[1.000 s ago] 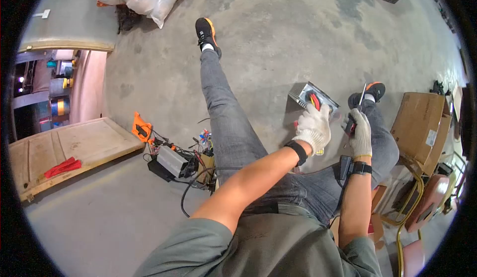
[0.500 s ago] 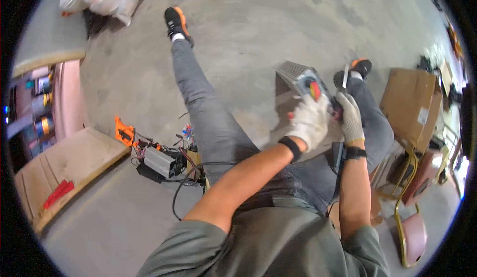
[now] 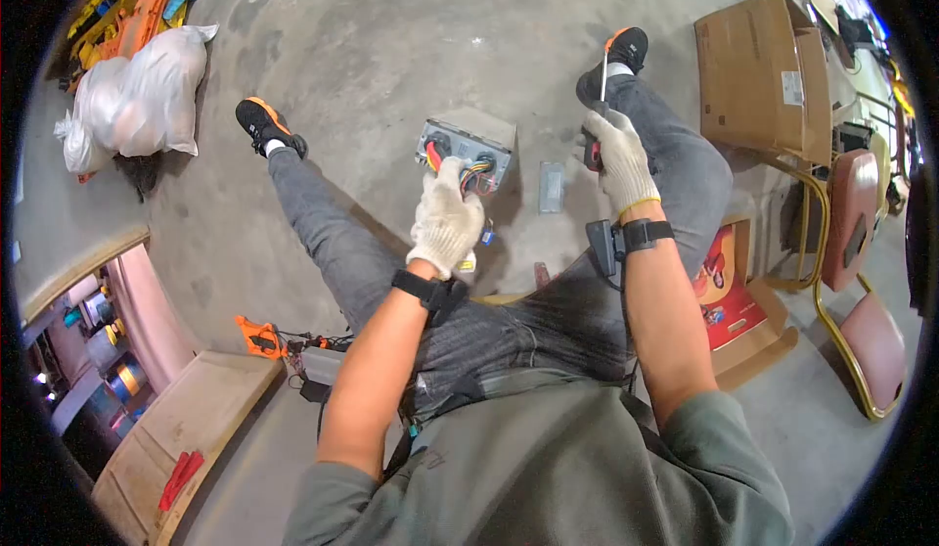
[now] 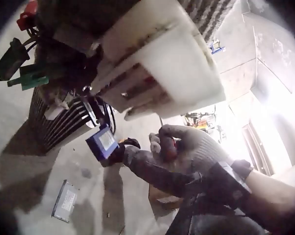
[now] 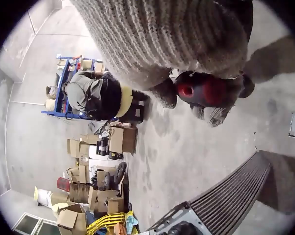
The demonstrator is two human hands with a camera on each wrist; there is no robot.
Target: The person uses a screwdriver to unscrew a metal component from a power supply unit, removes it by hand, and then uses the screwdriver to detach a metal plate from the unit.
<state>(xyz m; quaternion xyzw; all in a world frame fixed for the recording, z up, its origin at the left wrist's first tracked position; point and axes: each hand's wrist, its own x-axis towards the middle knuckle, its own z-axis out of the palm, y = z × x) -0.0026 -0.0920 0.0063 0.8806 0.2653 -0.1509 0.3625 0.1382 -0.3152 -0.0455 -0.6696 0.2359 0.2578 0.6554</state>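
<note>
A finned grey metal box (image 3: 481, 127) stands on the floor between the legs, with coloured wires (image 3: 434, 155) coming out of its end plate. My gloved left hand (image 3: 448, 217) grips the wires close to that end. A blue connector (image 4: 102, 143) hangs below the glove in the left wrist view. My gloved right hand (image 3: 622, 159) holds a screwdriver (image 3: 604, 80) by its red and black handle (image 5: 206, 90), shaft pointing up and away, apart from the box. Flat on the floor between box and right hand lies a thin metal plate (image 3: 552, 188).
A large cardboard box (image 3: 748, 76) stands at the right, near folding chairs (image 3: 849, 218). An open carton with red print (image 3: 729, 296) sits beside the right thigh. At the left are a wooden board (image 3: 201, 399), electronic parts (image 3: 323, 362) and white bags (image 3: 147, 101).
My right hand with the screwdriver has moved away from the box end. The thin plate now shows on the floor. The head view has swung to the right.
</note>
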